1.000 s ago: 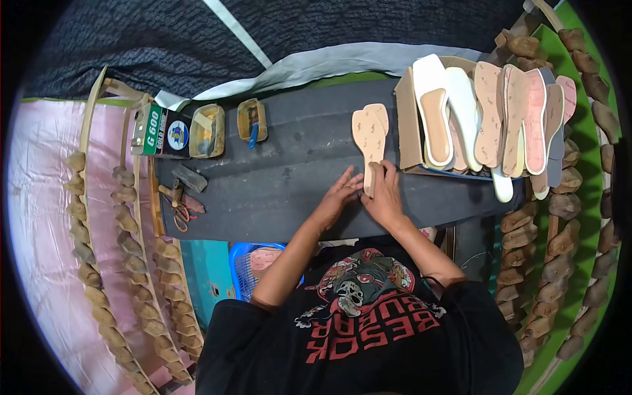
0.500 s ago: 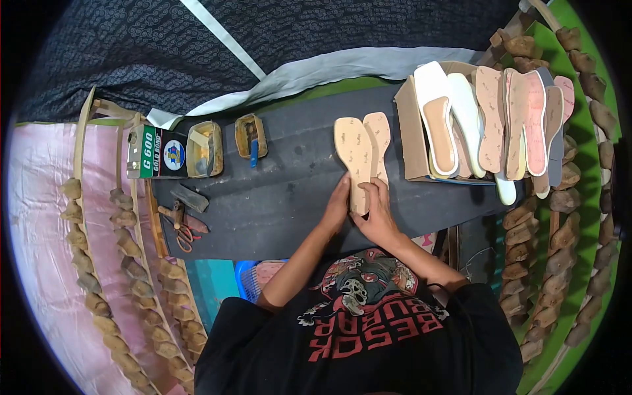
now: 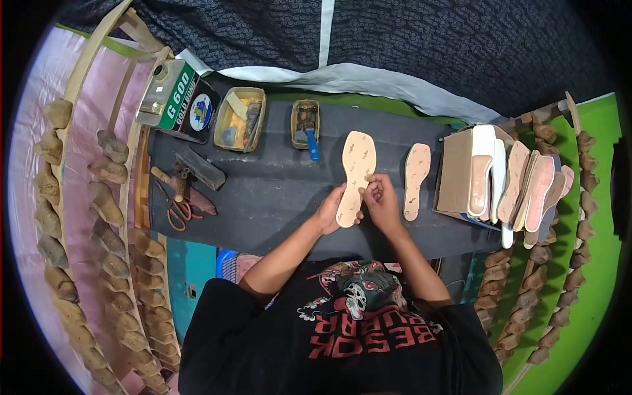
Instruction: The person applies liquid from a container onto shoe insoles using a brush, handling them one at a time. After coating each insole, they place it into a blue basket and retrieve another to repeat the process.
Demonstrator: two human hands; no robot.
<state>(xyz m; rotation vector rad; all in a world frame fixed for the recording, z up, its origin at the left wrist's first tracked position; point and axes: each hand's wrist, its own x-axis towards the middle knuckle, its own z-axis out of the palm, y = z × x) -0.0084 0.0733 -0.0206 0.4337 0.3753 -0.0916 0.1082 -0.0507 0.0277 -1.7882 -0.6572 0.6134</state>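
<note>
A beige insole point(image 3: 359, 158) with small printed marks is held above the dark table, its wide end pointing away from me. My left hand point(image 3: 331, 209) is closed around its narrow end, the fingers passing underneath and fingertips showing at the right edge. On the right edge near the waist, my right hand point(image 3: 382, 199) pinches with curled fingers. A second, similar insole point(image 3: 416, 181) lies flat on the table just right of my right hand, untouched.
At right stands a cardboard box point(image 3: 454, 172) packed with upright insoles point(image 3: 519, 178). Back left are a glue can point(image 3: 178, 102), a tub point(image 3: 258, 99) and a smaller tub point(image 3: 298, 108) with a blue-handled tool point(image 3: 313, 145). Scissors point(image 3: 176, 216), a hammer point(image 3: 178, 187) and a dark block point(image 3: 201, 168) lie left.
The two insoles, together in my hands before, are now apart: one lies on the table at right, the other stays in my hands. The camera view has shifted left.
</note>
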